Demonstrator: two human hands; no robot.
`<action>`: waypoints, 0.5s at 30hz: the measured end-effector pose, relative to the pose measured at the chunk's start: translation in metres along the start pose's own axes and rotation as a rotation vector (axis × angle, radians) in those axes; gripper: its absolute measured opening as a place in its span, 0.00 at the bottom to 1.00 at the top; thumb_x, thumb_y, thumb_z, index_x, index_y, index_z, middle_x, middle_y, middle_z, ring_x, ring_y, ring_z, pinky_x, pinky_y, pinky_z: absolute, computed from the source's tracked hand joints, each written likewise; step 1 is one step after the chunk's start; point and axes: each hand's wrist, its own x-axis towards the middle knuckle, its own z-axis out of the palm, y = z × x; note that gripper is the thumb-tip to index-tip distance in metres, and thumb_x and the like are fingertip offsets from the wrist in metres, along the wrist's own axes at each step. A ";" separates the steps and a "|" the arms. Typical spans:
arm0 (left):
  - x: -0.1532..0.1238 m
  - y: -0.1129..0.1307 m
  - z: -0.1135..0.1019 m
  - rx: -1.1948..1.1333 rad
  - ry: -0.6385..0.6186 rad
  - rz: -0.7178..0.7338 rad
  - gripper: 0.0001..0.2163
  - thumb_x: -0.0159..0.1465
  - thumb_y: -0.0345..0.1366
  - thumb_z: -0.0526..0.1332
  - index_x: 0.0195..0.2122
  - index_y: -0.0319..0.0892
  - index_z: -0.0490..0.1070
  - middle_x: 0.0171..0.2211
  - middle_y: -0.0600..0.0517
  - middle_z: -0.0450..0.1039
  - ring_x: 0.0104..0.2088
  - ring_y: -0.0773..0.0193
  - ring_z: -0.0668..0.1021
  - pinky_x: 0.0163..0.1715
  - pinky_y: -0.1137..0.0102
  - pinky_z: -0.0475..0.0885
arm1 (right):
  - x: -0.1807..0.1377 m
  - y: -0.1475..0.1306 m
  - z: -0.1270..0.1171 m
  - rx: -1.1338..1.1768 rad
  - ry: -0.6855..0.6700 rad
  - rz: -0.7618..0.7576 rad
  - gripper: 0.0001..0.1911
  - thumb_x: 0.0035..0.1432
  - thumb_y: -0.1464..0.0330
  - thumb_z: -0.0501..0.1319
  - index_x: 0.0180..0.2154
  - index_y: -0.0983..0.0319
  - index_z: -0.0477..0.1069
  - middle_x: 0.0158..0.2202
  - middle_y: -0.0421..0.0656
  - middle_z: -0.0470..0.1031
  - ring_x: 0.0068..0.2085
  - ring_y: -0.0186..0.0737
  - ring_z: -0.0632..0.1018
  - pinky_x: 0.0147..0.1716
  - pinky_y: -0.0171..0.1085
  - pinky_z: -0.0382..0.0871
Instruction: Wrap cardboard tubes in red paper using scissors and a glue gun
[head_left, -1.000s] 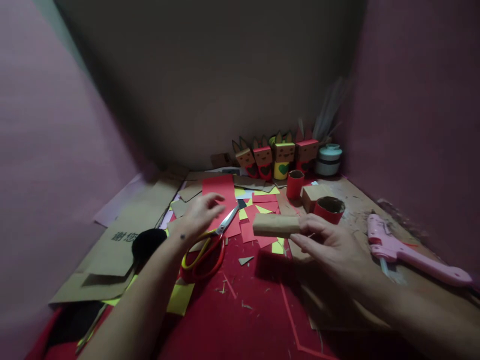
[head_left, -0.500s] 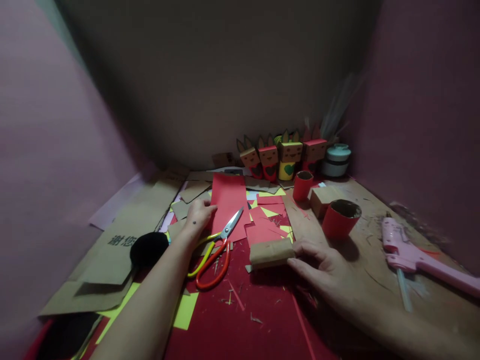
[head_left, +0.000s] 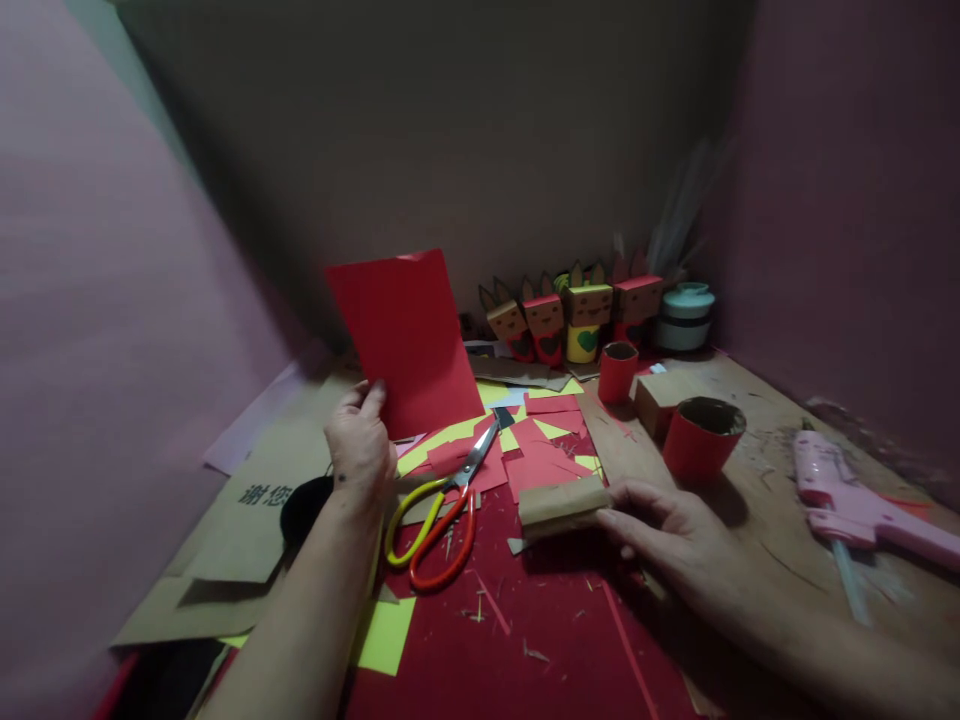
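My left hand (head_left: 360, 445) grips the lower left corner of a red paper sheet (head_left: 405, 335) and holds it upright above the table. My right hand (head_left: 671, 535) holds a brown cardboard tube (head_left: 562, 503) by its right end, low over the red mat. Scissors with yellow and orange handles (head_left: 439, 505) lie between my two hands, blades pointing up and right. Red and yellow paper scraps (head_left: 544, 455) lie beyond the tube.
A row of cardboard animal figures (head_left: 574, 315) stands at the back by a white jar (head_left: 684, 317). Two red-wrapped tubes (head_left: 701, 440) and a cardboard block (head_left: 660, 395) sit right of centre. A pink glue gun (head_left: 862, 500) lies far right. Brown printed cardboard (head_left: 255, 500) covers the left.
My left hand picked the red sheet off the table and lifted it upright. My right hand lowered the cardboard tube toward the mat.
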 end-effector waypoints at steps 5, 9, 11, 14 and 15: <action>-0.016 0.003 0.006 -0.121 -0.113 -0.154 0.08 0.51 0.32 0.67 0.33 0.41 0.72 0.28 0.52 0.77 0.34 0.59 0.81 0.45 0.58 0.75 | 0.004 0.000 0.002 0.009 0.014 0.009 0.11 0.58 0.60 0.62 0.32 0.61 0.70 0.25 0.37 0.65 0.24 0.30 0.65 0.22 0.31 0.58; -0.023 0.005 0.010 -0.160 -0.168 -0.222 0.06 0.51 0.30 0.66 0.31 0.41 0.72 0.27 0.52 0.78 0.35 0.58 0.82 0.45 0.59 0.76 | 0.006 0.003 0.002 0.006 0.048 -0.011 0.11 0.57 0.60 0.63 0.32 0.62 0.72 0.24 0.38 0.66 0.24 0.30 0.65 0.23 0.31 0.57; -0.026 0.006 0.011 -0.166 -0.185 -0.242 0.05 0.52 0.29 0.65 0.30 0.43 0.72 0.27 0.53 0.78 0.36 0.58 0.82 0.45 0.60 0.76 | 0.007 0.006 0.000 0.001 0.035 -0.038 0.12 0.58 0.60 0.63 0.33 0.62 0.73 0.24 0.38 0.67 0.24 0.30 0.66 0.23 0.31 0.57; -0.031 0.007 0.011 -0.163 -0.239 -0.283 0.05 0.54 0.28 0.64 0.31 0.44 0.72 0.30 0.52 0.80 0.36 0.58 0.82 0.43 0.61 0.76 | 0.008 0.009 -0.003 -0.012 0.019 -0.078 0.13 0.59 0.58 0.62 0.34 0.62 0.73 0.22 0.37 0.66 0.23 0.30 0.66 0.23 0.32 0.56; -0.033 0.006 0.011 -0.160 -0.260 -0.296 0.05 0.55 0.28 0.64 0.31 0.45 0.73 0.31 0.52 0.80 0.36 0.59 0.82 0.42 0.61 0.76 | 0.008 0.009 -0.004 -0.011 0.023 -0.090 0.13 0.59 0.58 0.62 0.34 0.62 0.73 0.22 0.37 0.66 0.23 0.30 0.66 0.23 0.32 0.55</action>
